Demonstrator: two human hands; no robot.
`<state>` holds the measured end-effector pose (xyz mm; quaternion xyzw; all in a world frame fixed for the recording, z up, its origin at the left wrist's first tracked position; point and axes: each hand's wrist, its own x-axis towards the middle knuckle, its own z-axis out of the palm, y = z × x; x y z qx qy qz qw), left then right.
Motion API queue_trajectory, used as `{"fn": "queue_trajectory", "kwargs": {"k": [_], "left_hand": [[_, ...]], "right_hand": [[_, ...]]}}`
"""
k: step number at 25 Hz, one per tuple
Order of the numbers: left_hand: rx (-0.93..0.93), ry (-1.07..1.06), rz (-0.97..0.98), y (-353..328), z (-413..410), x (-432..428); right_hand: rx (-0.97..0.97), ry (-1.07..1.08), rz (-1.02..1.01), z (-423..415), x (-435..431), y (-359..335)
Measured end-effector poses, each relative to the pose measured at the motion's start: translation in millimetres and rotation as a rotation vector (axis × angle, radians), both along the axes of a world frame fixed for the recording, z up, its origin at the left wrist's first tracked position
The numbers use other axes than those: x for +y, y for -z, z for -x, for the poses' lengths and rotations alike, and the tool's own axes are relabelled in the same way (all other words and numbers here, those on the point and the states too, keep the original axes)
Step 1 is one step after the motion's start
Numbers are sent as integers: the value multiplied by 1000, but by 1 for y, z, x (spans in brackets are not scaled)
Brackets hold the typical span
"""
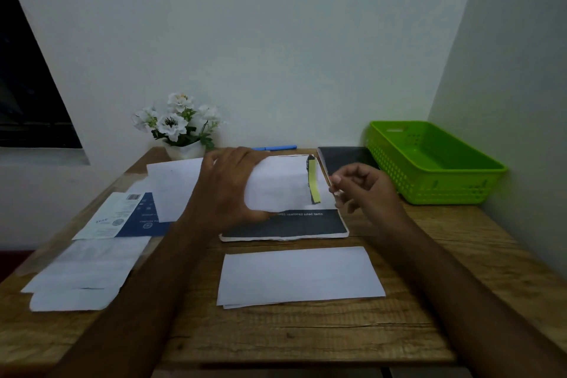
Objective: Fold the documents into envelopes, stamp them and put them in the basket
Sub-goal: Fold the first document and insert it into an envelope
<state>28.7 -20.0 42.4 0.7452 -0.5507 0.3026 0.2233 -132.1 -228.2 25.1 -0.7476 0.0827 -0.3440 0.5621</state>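
My left hand grips a white envelope from its left end and holds it a little above a dark printed sheet. A yellow strip runs across the envelope's right end. My right hand is just right of that end, thumb and forefinger pinched together; whether they hold anything is too small to tell. A folded white document lies flat on the wooden table in front of me. The green basket stands at the back right and shows nothing inside.
Several white and blue printed papers lie spread on the left. A pot of white flowers, a blue pen and a black notebook sit along the back wall. A side wall is close on the right.
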Motion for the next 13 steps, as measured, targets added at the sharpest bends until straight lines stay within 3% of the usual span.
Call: {"fn": "queue_trajectory", "kwargs": {"k": [2, 5, 7, 13], "left_hand": [[5, -24, 15, -2, -6, 5], [-8, -28, 42, -2, -11, 9], [-13, -5, 60, -2, -13, 11], [-12, 10, 83, -1, -20, 12]], "right_hand": [[150, 13, 222, 7, -5, -3], [578, -102, 654, 21, -5, -7], [745, -160, 698, 30, -9, -14], [906, -272, 667, 36, -13, -17]]}}
